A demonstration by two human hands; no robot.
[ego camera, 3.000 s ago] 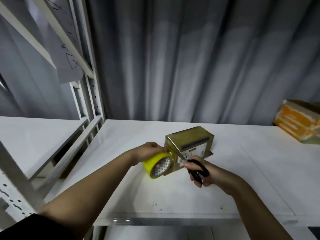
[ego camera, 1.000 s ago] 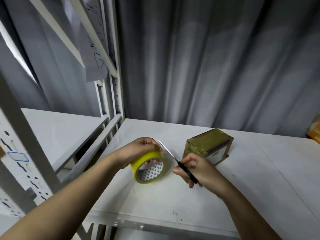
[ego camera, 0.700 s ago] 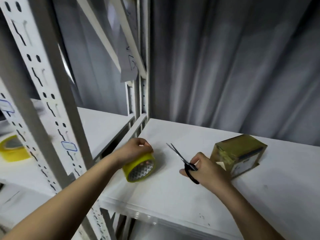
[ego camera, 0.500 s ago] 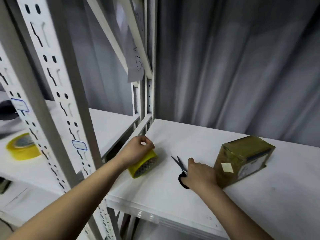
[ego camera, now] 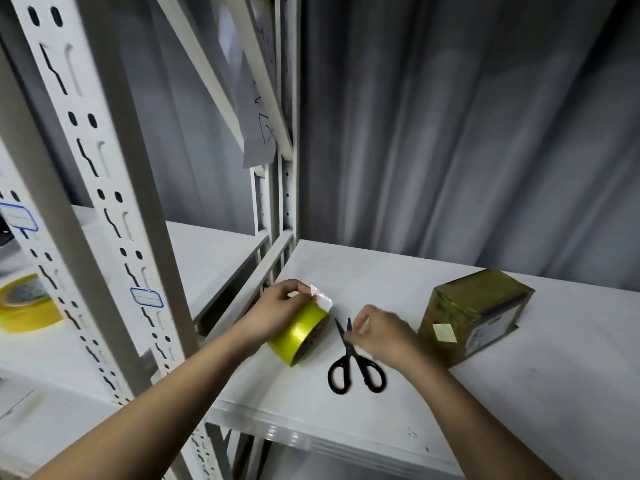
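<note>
My left hand (ego camera: 277, 311) grips a yellow tape roll (ego camera: 300, 336) that lies on its side on the white shelf (ego camera: 519, 393), and a loose clear end of tape sticks up by the fingertips. Black-handled scissors (ego camera: 353, 362) lie flat on the shelf just right of the roll, blades pointing away from me. My right hand (ego camera: 384, 332) hovers over the blades, blurred, fingers loosely curled and holding nothing that I can see. A tape-wrapped golden-brown box (ego camera: 474, 313) stands right of that hand.
A perforated white rack upright (ego camera: 104, 202) stands at my left. Behind it, on the neighbouring shelf, lies a second yellow tape roll (ego camera: 24, 303). A grey curtain (ego camera: 450, 133) closes the back. A paper sheet (ego camera: 258, 109) hangs from the rack brace.
My right hand has let go of the scissors, which now lie on the shelf. My left hand has set the roll down left of them, away from the box. My view has turned left.
</note>
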